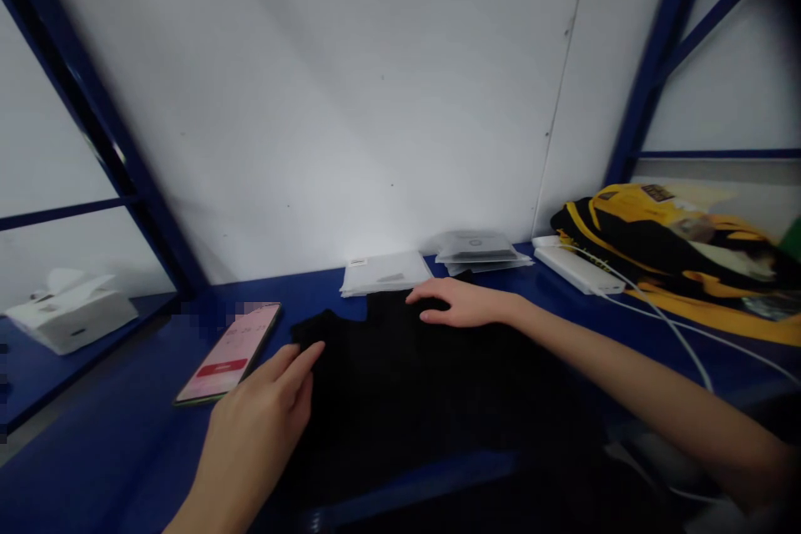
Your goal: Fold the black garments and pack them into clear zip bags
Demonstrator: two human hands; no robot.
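A black cloth garment (388, 375) lies spread over the blue table, its far edge uneven near the white packets. At its left edge, my left hand (269, 400) touches the fabric, the fingers bent and close together around the edge. My right hand (456, 302) rests on the garment's far part with its fingers curved and apart, palm down. Between the right thumb and fingers only dark cloth shows, and no fold is visibly gripped.
On the blue table (143, 425), a phone (231, 350) lies left. White packets (385, 271) and grey packets (479, 246) sit by the wall. Rightward are a white power bank (579, 269) with cables and a yellow-black bag (676, 242). A tissue pack (72, 317) sits far left.
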